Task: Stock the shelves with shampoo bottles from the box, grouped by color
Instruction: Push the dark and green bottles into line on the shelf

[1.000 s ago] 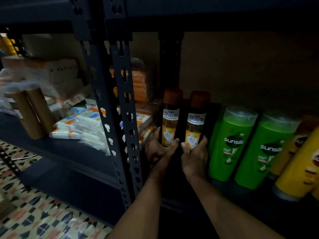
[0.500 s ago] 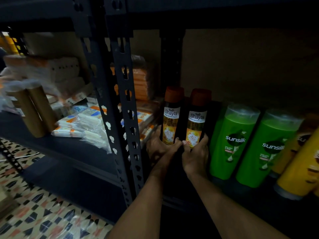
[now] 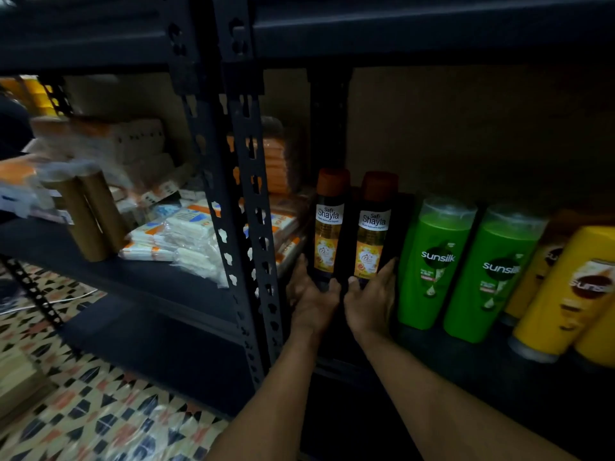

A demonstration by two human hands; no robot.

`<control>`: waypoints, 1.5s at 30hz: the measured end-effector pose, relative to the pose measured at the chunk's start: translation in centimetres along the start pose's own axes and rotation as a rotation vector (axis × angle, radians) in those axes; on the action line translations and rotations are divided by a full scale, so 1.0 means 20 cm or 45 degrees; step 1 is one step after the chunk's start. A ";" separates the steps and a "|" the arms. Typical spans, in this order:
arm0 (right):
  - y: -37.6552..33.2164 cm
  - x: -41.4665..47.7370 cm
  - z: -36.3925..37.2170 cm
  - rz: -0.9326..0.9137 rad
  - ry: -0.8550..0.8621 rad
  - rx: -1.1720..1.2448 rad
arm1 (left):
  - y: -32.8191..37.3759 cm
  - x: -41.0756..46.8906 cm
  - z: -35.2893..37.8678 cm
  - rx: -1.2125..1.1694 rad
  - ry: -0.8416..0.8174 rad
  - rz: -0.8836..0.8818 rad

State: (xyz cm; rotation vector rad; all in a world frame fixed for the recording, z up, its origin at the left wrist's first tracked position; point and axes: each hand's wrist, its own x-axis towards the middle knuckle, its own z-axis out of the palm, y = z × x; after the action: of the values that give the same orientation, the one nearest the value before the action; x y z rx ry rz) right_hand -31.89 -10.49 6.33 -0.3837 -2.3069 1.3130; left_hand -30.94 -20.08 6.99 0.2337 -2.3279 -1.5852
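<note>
Okay, gripping the left Shayla bottle point(image 3: 327, 227) low with the left hand point(image 3: 311, 302) and the right Shayla bottle point(image 3: 373, 236) with the right hand point(image 3: 369, 302), thumbs almost touching. Standing both upright at the left end of the shelf point(image 3: 482, 364), just beside the green bottles point(image 3: 436, 261). Best to slide them back square, labels forward, then let go gently to avoid tipping either into the green row.

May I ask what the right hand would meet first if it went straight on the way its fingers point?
The right hand grips the right Shayla bottle at its base, so that bottle comes first; what lies behind it is too dark to tell.
</note>
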 end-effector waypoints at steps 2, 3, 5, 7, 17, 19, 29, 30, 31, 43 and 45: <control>0.01 -0.06 -0.01 0.029 -0.036 -0.012 | 0.00 -0.10 -0.04 0.082 -0.042 -0.011; 0.01 -0.09 -0.02 0.016 -0.032 -0.015 | 0.00 -0.13 -0.05 0.121 -0.059 -0.003; 0.00 -0.15 -0.06 0.022 -0.088 -0.004 | -0.01 -0.20 -0.08 0.185 -0.095 0.026; -0.02 -0.23 -0.14 0.069 -0.223 0.019 | 0.00 -0.29 -0.13 0.190 -0.128 0.045; 0.19 -0.48 -0.90 -0.151 -0.378 0.014 | 0.22 -0.70 -0.18 0.132 -0.231 0.172; 0.23 -0.49 -1.09 -0.221 -0.341 0.011 | 0.29 -0.78 -0.12 0.125 -0.275 0.228; 0.59 -0.36 -1.92 -0.220 0.386 0.045 | 0.69 -1.18 0.57 0.011 -0.508 0.390; 0.64 -0.34 -1.98 -0.170 0.416 0.057 | 0.72 -1.21 0.65 0.010 -0.517 0.386; 0.69 -0.32 -2.01 -0.134 0.430 0.051 | 0.73 -1.23 0.71 0.013 -0.513 0.377; 0.89 -0.04 -2.13 0.058 -0.092 0.221 | 0.81 -1.34 1.13 0.198 -0.063 0.338; 0.90 -0.03 -2.13 0.059 -0.116 0.257 | 0.83 -1.35 1.15 0.205 0.017 0.348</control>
State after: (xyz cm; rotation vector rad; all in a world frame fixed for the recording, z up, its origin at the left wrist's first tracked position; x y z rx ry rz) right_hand -9.15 29.70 9.48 -0.3177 -2.2226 1.5997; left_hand -12.83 14.55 10.18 -0.0374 -2.3602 -1.2660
